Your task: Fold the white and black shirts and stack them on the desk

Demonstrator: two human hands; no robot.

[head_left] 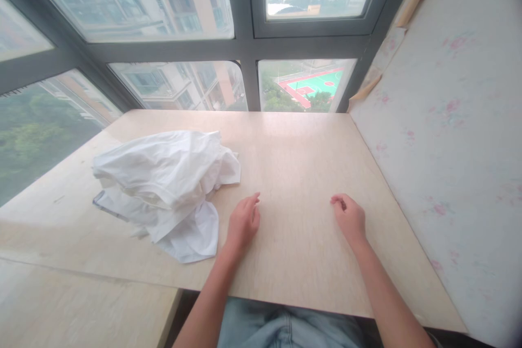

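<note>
A crumpled heap of white cloth, perhaps a garment, lies on the left half of the pale tabletop. One dark-edged strip shows at its left side. My left hand rests on its edge just right of the cloth, apart from it. Its fingers are loosely stretched forward and hold nothing. Farther right, my right hand rests on the surface with its fingers curled in toward the thumb. Nothing shows in it, though part of the palm is hidden.
Grey window frames border the far and left edges of the surface. At the right stands a wall with flowered paper, torn near the window corner. A second pale board adjoins at the lower left. My legs are below the front edge.
</note>
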